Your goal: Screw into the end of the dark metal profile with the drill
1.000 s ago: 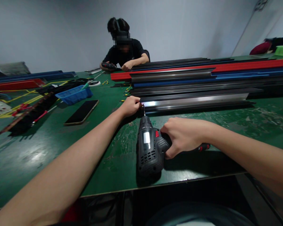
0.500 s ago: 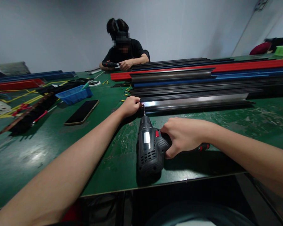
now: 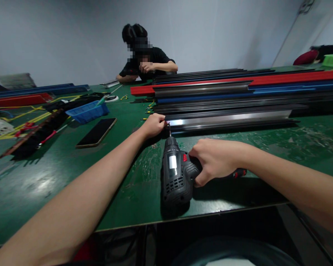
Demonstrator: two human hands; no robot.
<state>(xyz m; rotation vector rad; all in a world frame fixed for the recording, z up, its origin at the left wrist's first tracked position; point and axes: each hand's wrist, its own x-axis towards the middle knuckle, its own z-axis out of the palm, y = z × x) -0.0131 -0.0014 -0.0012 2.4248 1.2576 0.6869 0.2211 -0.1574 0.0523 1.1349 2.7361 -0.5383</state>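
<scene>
My right hand (image 3: 212, 160) is closed round the handle of a black cordless drill (image 3: 175, 177), which lies on its side low over the table's near edge. Its bit points away from me, with the tip at the left end of a dark metal profile (image 3: 222, 120). At that same end, my left hand (image 3: 154, 125) is closed, thumb and fingers pinched on the profile's tip beside the bit. Whether a screw sits between the bit and the profile is too small to tell.
On the green table (image 3: 138, 173), more long profiles, including a red profile (image 3: 280, 77), lie stacked behind. A phone (image 3: 96, 133), a blue basket (image 3: 87, 111) and a wire bundle (image 3: 41, 129) lie left. Across the table a co-worker (image 3: 155, 55) leans over.
My hands, the drill and the profile look unmoved. Across the table, the co-worker has bent lower, raised a hand towards the head and drawn the other drill back.
</scene>
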